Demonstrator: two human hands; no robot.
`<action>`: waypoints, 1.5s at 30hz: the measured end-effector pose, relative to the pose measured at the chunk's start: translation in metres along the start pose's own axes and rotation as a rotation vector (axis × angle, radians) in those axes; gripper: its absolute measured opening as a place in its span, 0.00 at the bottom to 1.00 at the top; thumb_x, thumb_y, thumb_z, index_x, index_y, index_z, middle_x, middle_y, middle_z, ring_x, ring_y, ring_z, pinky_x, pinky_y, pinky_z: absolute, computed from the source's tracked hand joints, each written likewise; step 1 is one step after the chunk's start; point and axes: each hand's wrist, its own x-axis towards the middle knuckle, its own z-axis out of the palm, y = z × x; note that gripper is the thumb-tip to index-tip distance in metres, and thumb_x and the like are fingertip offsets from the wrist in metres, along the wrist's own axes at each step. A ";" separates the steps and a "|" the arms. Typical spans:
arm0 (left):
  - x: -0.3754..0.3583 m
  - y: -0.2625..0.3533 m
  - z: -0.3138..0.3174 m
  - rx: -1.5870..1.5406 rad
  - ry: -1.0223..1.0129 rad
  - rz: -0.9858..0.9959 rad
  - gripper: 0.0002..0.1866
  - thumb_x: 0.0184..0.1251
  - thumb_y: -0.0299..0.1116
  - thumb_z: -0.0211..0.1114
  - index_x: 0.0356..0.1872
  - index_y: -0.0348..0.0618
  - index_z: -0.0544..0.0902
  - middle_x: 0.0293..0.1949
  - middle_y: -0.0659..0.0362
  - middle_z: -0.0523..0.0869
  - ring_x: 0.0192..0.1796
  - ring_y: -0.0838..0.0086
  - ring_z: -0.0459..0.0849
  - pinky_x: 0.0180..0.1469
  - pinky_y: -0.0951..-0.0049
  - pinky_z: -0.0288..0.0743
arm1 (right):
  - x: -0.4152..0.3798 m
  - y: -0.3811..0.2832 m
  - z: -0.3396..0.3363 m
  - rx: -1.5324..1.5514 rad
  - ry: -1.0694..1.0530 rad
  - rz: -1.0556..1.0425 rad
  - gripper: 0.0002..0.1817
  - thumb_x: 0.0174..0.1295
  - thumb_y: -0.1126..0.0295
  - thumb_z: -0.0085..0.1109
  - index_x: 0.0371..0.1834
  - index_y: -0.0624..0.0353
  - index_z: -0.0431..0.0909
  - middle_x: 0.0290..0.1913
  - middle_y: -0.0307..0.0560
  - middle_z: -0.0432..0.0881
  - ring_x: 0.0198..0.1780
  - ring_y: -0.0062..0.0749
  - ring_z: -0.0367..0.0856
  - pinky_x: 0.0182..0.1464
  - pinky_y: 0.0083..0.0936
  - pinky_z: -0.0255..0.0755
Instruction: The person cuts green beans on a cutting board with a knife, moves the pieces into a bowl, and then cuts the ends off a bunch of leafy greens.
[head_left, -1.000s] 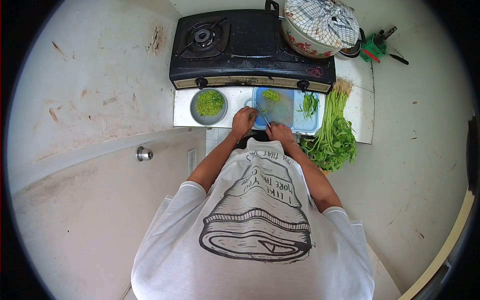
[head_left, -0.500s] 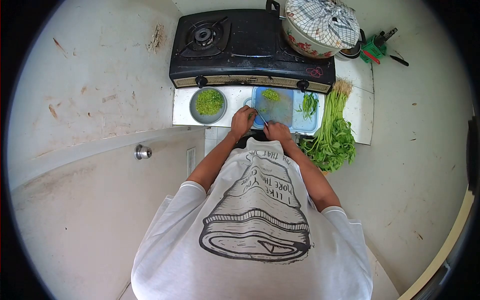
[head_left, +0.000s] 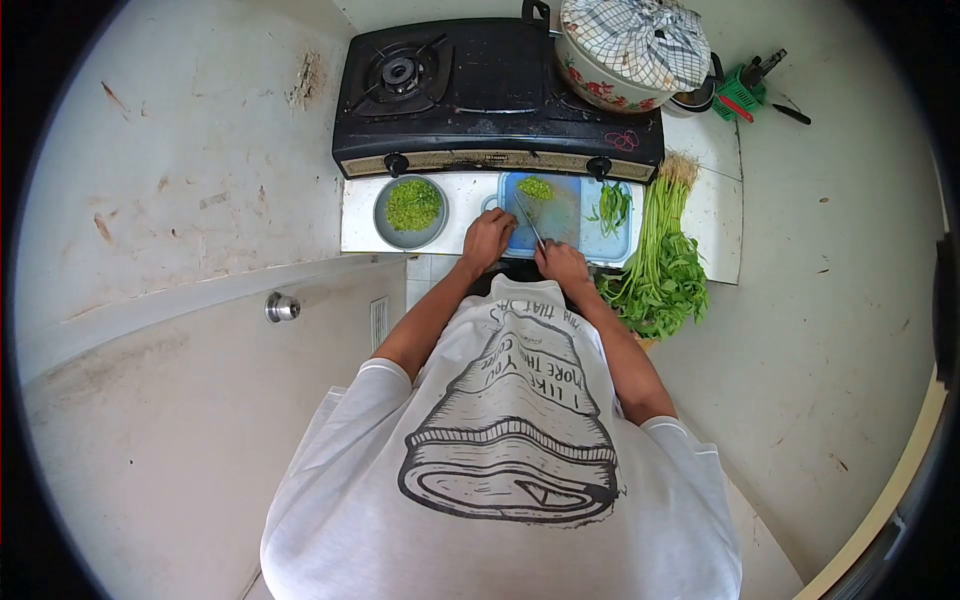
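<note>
My right hand (head_left: 563, 264) is wrapped round the handle of a knife (head_left: 530, 219), whose blade points up and left over the blue cutting board (head_left: 566, 222). At the board's left edge my left hand (head_left: 489, 238) is closed, and what it holds, if anything, is hidden under the fingers. A small heap of chopped greens (head_left: 536, 188) lies on the board's upper part. Cut leafy stalks (head_left: 612, 207) rest on the light blue tray (head_left: 627, 238) to the right. Left of my hands stands a grey bowl (head_left: 381, 222) with chopped greens in it.
Behind the board is a black gas stove (head_left: 500, 140) bearing a cloth-covered floral pot (head_left: 603, 92). A big bunch of leafy greens (head_left: 660, 260) lies at the counter's right. Farther right is a green basket (head_left: 738, 92) with utensils. A door knob (head_left: 282, 307) is at left.
My right hand has shifted slightly right, and the knife has moved away from my left hand, its blade now farther over the board. The whole view has shifted slightly.
</note>
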 end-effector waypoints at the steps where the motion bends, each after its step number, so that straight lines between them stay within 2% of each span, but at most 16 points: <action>1: 0.000 0.000 0.000 -0.004 -0.016 -0.008 0.06 0.66 0.29 0.68 0.42 0.43 0.88 0.40 0.53 0.87 0.46 0.53 0.86 0.49 0.57 0.82 | -0.001 0.000 0.000 0.002 -0.017 -0.010 0.24 0.75 0.51 0.51 0.43 0.63 0.84 0.33 0.68 0.87 0.39 0.66 0.89 0.47 0.55 0.83; 3: -0.001 0.001 -0.001 -0.019 -0.008 -0.036 0.06 0.66 0.29 0.68 0.42 0.44 0.88 0.40 0.53 0.87 0.46 0.54 0.86 0.50 0.57 0.82 | -0.005 0.001 0.001 0.007 -0.052 -0.031 0.24 0.75 0.50 0.51 0.45 0.63 0.84 0.33 0.70 0.87 0.39 0.69 0.88 0.46 0.57 0.82; 9: -0.001 0.003 -0.002 -0.038 -0.004 -0.054 0.06 0.66 0.30 0.69 0.41 0.43 0.89 0.40 0.53 0.86 0.45 0.53 0.86 0.50 0.57 0.81 | -0.008 -0.003 0.003 0.026 -0.072 -0.058 0.24 0.76 0.50 0.50 0.44 0.63 0.84 0.31 0.70 0.87 0.38 0.69 0.88 0.46 0.58 0.82; 12: -0.002 0.004 -0.003 -0.041 -0.001 -0.059 0.06 0.66 0.31 0.69 0.41 0.43 0.89 0.41 0.52 0.86 0.44 0.53 0.87 0.49 0.57 0.82 | -0.010 -0.008 -0.001 0.013 -0.070 -0.061 0.24 0.76 0.51 0.50 0.42 0.63 0.84 0.32 0.70 0.87 0.38 0.68 0.88 0.47 0.58 0.81; 15: -0.002 0.006 -0.005 -0.043 -0.009 -0.067 0.06 0.66 0.30 0.69 0.41 0.43 0.89 0.41 0.53 0.86 0.44 0.53 0.87 0.49 0.56 0.82 | 0.000 -0.006 0.009 -0.008 -0.055 -0.080 0.22 0.75 0.53 0.52 0.40 0.63 0.85 0.34 0.66 0.88 0.40 0.62 0.90 0.47 0.52 0.84; 19: -0.007 0.002 -0.002 -0.090 0.043 -0.034 0.05 0.65 0.30 0.69 0.40 0.43 0.88 0.41 0.53 0.86 0.45 0.54 0.86 0.49 0.57 0.81 | 0.003 -0.009 0.007 -0.001 -0.029 -0.076 0.22 0.74 0.53 0.52 0.39 0.63 0.85 0.35 0.66 0.88 0.40 0.61 0.90 0.46 0.52 0.84; 24: -0.006 -0.003 -0.001 -0.080 0.011 -0.042 0.06 0.65 0.30 0.69 0.40 0.43 0.88 0.40 0.53 0.87 0.46 0.53 0.86 0.50 0.57 0.81 | 0.002 -0.004 0.010 -0.004 -0.010 -0.056 0.23 0.74 0.53 0.52 0.38 0.65 0.84 0.35 0.67 0.88 0.40 0.62 0.90 0.46 0.53 0.84; 27: -0.006 -0.001 -0.003 -0.102 0.011 -0.057 0.06 0.65 0.30 0.69 0.40 0.43 0.89 0.40 0.53 0.87 0.46 0.53 0.86 0.50 0.56 0.81 | 0.000 -0.006 0.007 0.006 -0.023 -0.046 0.24 0.75 0.52 0.52 0.39 0.65 0.84 0.34 0.67 0.88 0.40 0.63 0.90 0.47 0.53 0.83; 30: -0.004 0.000 -0.004 -0.083 0.004 -0.059 0.06 0.65 0.30 0.69 0.40 0.43 0.88 0.39 0.52 0.87 0.46 0.53 0.86 0.50 0.56 0.81 | 0.002 -0.003 0.013 0.023 -0.061 -0.054 0.24 0.75 0.50 0.52 0.43 0.64 0.85 0.35 0.71 0.87 0.39 0.68 0.88 0.47 0.56 0.82; 37: -0.003 0.000 -0.005 -0.071 -0.001 -0.042 0.06 0.64 0.29 0.69 0.39 0.42 0.88 0.39 0.52 0.87 0.45 0.53 0.86 0.50 0.56 0.81 | 0.005 -0.005 0.017 0.017 -0.068 -0.053 0.23 0.75 0.51 0.53 0.43 0.64 0.84 0.35 0.70 0.87 0.40 0.67 0.88 0.48 0.57 0.82; 45: -0.002 0.002 -0.005 -0.150 -0.016 -0.140 0.05 0.63 0.29 0.68 0.39 0.42 0.88 0.38 0.53 0.88 0.45 0.53 0.87 0.50 0.56 0.81 | 0.005 -0.005 0.015 0.010 -0.058 -0.048 0.23 0.75 0.51 0.51 0.43 0.63 0.84 0.35 0.69 0.87 0.41 0.66 0.88 0.48 0.56 0.82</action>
